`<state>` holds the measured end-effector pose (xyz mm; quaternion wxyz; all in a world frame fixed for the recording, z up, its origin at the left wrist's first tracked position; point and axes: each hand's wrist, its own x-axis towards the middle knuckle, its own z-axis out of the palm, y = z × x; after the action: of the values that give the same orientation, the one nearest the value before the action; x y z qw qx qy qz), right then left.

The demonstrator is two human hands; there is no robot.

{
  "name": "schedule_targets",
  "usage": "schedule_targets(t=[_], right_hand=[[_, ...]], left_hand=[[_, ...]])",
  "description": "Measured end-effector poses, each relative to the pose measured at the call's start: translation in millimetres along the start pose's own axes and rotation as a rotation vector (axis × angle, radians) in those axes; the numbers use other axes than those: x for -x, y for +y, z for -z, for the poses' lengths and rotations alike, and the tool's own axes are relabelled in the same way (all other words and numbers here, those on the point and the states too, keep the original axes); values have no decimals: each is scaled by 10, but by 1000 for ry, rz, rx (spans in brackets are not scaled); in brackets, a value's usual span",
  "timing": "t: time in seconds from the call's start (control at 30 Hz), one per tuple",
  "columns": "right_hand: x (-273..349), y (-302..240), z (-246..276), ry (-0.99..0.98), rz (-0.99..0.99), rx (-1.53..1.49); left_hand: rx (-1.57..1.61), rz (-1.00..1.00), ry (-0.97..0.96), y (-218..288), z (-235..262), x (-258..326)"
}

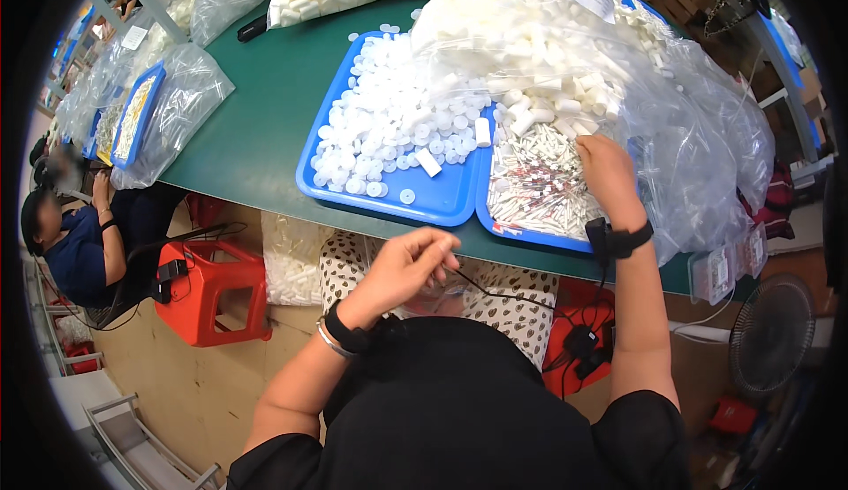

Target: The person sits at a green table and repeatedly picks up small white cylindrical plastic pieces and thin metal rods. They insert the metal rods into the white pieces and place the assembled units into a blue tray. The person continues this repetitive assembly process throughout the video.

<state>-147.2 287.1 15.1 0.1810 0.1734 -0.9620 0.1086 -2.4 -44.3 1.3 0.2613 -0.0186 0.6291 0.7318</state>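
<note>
Ahead of the curled left hand (405, 265), slim pieces (541, 176) lie beside the right hand (609, 179), grips unclear.

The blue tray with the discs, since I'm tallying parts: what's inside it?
The blue tray holds whitish discs and a white cylinder; a second cylinder sits at its right rim. The pile hides much of the tray's floor, and a clear bag covers the far right corner.

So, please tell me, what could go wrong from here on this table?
The clear plastic bag lies over the back of the right blue tray, so more white cylinders might slide onto the small parts near the right hand. A loose cylinder lies beside the discs in the left blue tray, so mixing is possible.
</note>
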Motion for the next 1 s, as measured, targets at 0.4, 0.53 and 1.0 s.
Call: schedule_targets(t=[0.4, 0.53, 1.0], right_hand=[[10, -133, 205, -235, -140, -179], [115, -358, 430, -182, -122, -195], [364, -520, 742, 202, 20, -1]], left_hand=[[-1231, -503, 409, 223, 435, -453], [-1226, -390, 287, 349, 455, -514], [-887, -370, 234, 402, 343, -535]])
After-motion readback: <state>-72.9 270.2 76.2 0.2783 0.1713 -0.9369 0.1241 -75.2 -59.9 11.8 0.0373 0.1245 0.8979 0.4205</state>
